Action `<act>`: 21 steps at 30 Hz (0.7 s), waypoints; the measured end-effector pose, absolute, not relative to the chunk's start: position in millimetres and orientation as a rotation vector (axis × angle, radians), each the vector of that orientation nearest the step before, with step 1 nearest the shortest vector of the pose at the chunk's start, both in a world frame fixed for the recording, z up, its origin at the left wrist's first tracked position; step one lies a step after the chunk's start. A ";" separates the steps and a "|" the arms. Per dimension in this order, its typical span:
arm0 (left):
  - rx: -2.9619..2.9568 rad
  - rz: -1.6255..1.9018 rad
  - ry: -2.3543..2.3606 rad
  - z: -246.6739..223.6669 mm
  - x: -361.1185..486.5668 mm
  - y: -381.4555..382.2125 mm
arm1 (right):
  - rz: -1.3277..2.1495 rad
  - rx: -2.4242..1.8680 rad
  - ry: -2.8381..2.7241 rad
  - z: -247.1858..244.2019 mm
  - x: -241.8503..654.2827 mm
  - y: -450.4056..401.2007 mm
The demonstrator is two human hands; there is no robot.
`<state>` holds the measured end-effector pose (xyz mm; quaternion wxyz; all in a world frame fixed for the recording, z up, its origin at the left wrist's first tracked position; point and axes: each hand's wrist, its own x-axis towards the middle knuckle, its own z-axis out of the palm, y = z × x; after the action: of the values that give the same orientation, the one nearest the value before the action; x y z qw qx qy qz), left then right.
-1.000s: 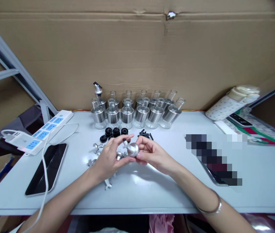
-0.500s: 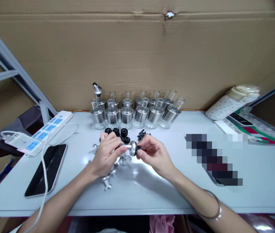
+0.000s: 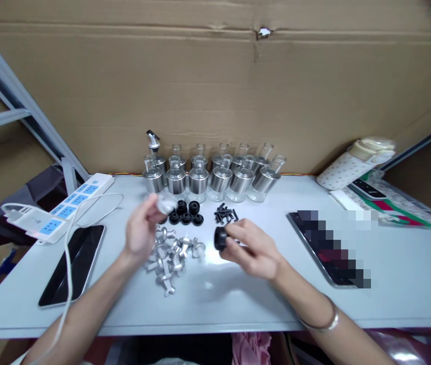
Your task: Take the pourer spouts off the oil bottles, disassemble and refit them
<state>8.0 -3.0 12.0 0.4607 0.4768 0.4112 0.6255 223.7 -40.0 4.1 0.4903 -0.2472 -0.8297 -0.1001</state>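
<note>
We count twelve bottles (image 3: 199, 181) in two rows of six, and five clear black stoppers (image 3: 186, 218) before them on the table (image 3: 215, 309). Our left fingers (image 3: 149, 206) close round a silver spout (image 3: 166, 204) — badly blurred. Our right fingers (image 3: 239, 232), pinched narrow, hold a separate stopper (image 3: 220, 239), well apart from it. The piled silver pieces (image 3: 177, 261) overlap — we cannot count them.

L hand (image 3: 141, 230) & its silver pc (image 3: 165, 205) blurred, R-side phone (image 3: 319, 253) partly pixelated, pink cloth (image 3: 251, 349) cut @ btm.

Smooth metal spouts (image 3: 178, 264), plastic stopper (image 3: 220, 239)
</note>
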 end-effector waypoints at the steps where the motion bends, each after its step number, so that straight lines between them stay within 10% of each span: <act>1: 1.142 1.625 1.009 12.8 4.2 2.4 | -0.214 -0.651 -1.989 3.4 226.6 -37.2; 21: 1.040 1.523 1.003 -6.4 5.3 19.6 | -0.237 -0.965 -2.580 -14.6 168.6 62.0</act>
<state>5.3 19.6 -6.4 0.4979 0.4298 0.4143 0.6291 168.6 62.0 -14.6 0.1872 -0.3429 -0.9167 -0.0843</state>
